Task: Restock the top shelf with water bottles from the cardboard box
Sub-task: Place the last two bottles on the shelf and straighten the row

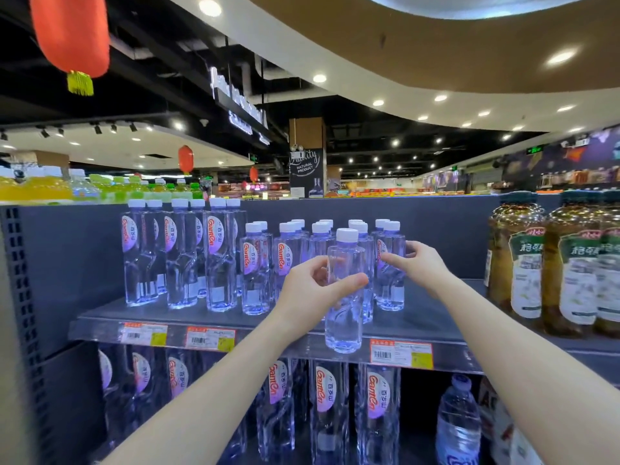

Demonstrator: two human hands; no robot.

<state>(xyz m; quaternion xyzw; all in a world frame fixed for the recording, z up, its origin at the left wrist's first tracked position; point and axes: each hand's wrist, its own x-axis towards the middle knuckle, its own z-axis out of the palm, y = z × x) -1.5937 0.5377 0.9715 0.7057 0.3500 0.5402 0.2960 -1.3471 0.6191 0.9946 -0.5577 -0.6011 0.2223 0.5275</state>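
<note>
My left hand (313,290) is closed around the middle of a clear water bottle (345,317) with a white cap. The bottle stands upright, and its base overlaps the front lip of the top shelf (100,322). My right hand (414,263) reaches in from the right, its fingers apart and its fingertips against the rightmost small bottle (391,290) on the shelf. Several small Ganten bottles (255,270) stand in rows behind the held one. The cardboard box is not in view.
Taller Ganten bottles (181,256) fill the shelf's left part. Large amber drink bottles (518,260) stand to the right, with bare shelf between them and the small bottles. More water bottles (327,411) fill the shelf below. Price tags (401,354) line the rail.
</note>
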